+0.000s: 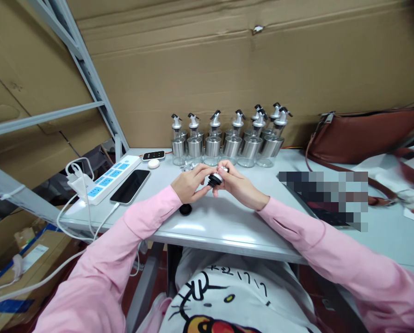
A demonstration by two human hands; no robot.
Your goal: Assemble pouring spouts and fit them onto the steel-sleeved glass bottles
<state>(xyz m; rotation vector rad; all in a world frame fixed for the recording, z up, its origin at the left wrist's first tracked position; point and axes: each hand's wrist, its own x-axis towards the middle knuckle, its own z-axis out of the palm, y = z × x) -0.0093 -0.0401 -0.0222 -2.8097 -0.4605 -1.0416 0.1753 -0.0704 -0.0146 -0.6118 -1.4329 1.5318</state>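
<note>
Above the middle of the table, both hands meet around a pourer stopper (215,178) with a black ribbed plug and a silver-white top. My left hand (192,183) has its fingers closed on the plug side. Around the top and its black spout, my right hand (239,186) is closed. A round black cap (185,209) lies on the table just below my left hand. Behind the hands stand several glass-and-steel oil bottles (213,147) in rows, topped with similar pourers. Small clear or silvery pieces (188,166) lie by the bottles, partly hidden by my left hand.
On the left of the table (207,226) are a power strip (114,179), a phone (131,186), a small black device (153,156) and a white round object (153,163). A brown bag (369,138) with its strap lies right, near a blurred-out item (328,199). Cardboard (207,60) stands behind.
</note>
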